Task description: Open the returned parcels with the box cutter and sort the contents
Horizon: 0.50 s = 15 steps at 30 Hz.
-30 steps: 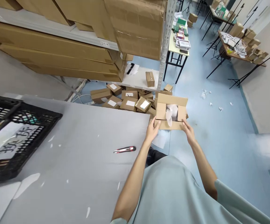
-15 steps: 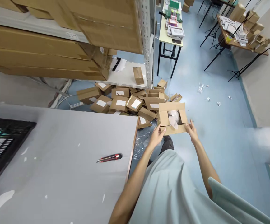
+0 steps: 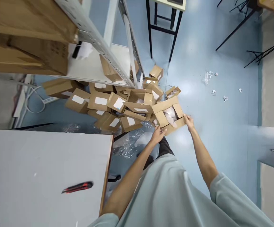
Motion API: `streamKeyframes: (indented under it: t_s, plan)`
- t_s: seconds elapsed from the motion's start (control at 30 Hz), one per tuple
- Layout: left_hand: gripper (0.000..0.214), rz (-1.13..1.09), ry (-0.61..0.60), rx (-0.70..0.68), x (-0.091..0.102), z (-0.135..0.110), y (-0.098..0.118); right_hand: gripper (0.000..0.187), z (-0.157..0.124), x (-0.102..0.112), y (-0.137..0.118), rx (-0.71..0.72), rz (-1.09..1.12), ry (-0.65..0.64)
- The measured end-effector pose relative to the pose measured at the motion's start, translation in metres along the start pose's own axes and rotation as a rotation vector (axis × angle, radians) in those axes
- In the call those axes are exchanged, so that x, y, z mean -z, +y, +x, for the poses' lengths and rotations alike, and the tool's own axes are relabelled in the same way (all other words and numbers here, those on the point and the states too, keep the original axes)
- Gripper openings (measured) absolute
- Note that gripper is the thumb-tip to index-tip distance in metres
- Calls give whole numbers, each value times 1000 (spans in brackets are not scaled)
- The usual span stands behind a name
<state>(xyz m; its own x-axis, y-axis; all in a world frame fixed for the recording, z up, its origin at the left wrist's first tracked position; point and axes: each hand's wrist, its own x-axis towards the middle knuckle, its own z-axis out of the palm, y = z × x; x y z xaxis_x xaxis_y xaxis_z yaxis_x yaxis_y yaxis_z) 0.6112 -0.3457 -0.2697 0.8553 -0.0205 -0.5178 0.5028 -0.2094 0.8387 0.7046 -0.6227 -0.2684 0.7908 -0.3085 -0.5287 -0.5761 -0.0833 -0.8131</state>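
Between my two hands is a small cardboard box (image 3: 161, 119) with its flaps spread open. Crumpled white paper (image 3: 170, 114) shows inside it. My left hand (image 3: 158, 135) grips the near left corner, fingers closed on the cardboard. On the right, my right hand (image 3: 188, 122) pinches the edge of the box. The box is slightly tilted, at the right end of a heap of cardboard boxes (image 3: 100, 101), many with white labels. Whether it touches the heap or the floor I cannot tell.
A grey-topped table (image 3: 44, 164) stands to my left with a red and black utility knife (image 3: 77, 187) on it. Beyond the heap rises a metal shelf (image 3: 94, 34) holding large cartons. Clear plastic wrap (image 3: 127, 146) lies by the table's edge; scraps (image 3: 207, 76) dot the floor.
My view has tipped down and turned. Both hands still hold the open box, which is now rotated a little and appears closer to the heap.
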Motion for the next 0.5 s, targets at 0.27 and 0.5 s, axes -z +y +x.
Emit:
streamKeyframes:
  t_s: [0.27,0.5]
  plan:
    - [49,-1,61,186,-44,65,-29,42,104,-69,50,-171,10,-43]
    - [43,87,162,205,-36,90,-46,61,124,-114,90,-281,60,-24]
